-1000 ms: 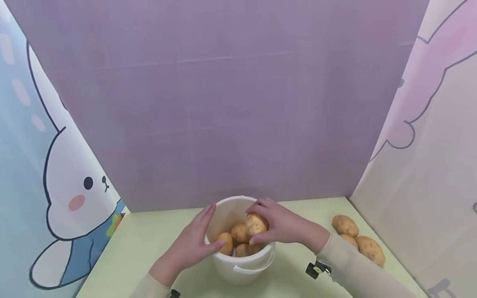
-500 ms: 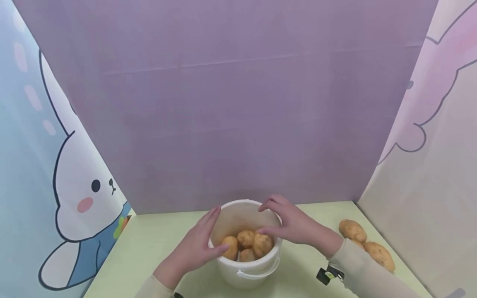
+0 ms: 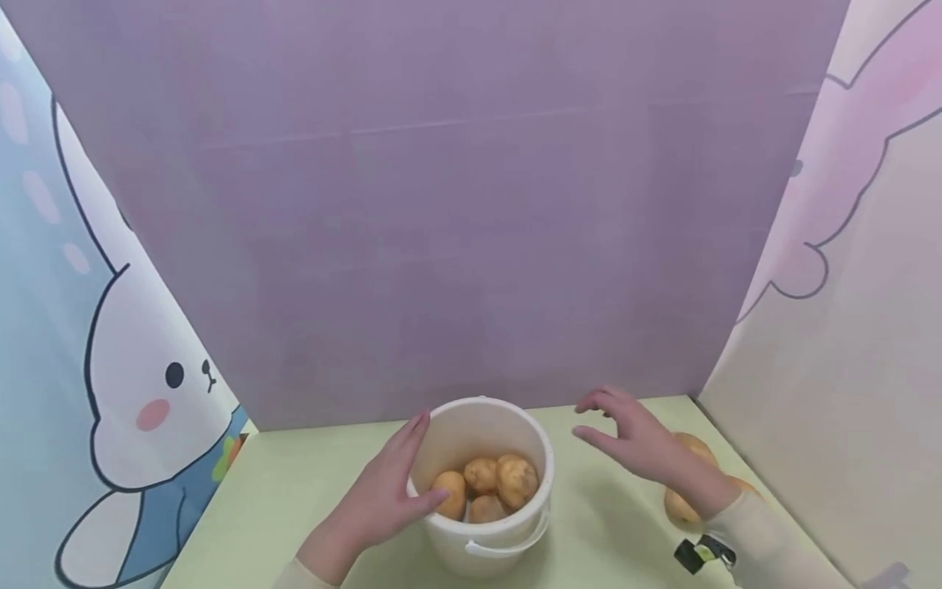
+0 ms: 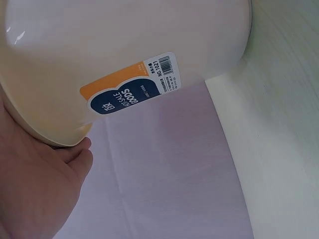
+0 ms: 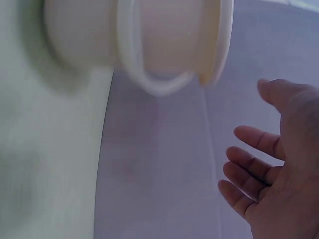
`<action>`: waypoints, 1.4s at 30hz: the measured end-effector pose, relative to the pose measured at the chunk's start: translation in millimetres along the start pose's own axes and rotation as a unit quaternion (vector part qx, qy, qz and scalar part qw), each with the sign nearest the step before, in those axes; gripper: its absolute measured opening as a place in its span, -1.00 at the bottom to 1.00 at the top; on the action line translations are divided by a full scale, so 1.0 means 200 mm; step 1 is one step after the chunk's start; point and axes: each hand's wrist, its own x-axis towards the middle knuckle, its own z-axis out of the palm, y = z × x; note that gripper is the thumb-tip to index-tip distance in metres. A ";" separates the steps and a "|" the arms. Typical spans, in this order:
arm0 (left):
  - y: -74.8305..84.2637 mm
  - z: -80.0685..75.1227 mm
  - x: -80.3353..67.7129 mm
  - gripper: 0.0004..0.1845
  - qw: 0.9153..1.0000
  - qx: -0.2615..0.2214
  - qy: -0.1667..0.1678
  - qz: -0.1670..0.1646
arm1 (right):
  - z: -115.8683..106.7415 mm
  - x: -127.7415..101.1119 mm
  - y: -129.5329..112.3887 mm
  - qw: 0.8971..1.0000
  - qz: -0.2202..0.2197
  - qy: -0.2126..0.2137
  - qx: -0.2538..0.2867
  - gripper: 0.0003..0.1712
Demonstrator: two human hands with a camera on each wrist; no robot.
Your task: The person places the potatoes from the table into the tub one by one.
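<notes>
The left hand [image 3: 383, 495] rests flat-fingered against the white bucket [image 3: 482, 491], steadying its rim; four potatoes [image 3: 486, 487] lie inside. The right hand [image 3: 636, 442] hovers spread and empty over the loose potatoes [image 3: 680, 503] on the desk [image 3: 294, 491]. A good pick likely needs fingers wrapped well round one potato. The right wall panel [image 3: 846, 368] stands close; open room lies between bucket and pile.

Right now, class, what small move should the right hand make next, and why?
Probably reach on to the loose potatoes on the table and grip one. The right hand is empty and open, beside them. The left hand holds the bucket, which has potatoes inside and room for more.
</notes>
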 end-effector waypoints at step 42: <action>0.02 -0.02 0.00 0.18 1.000 0.000 0.001 0.001 | -0.15 -0.48 0.79 0.917 0.344 -0.138 0.148 -0.04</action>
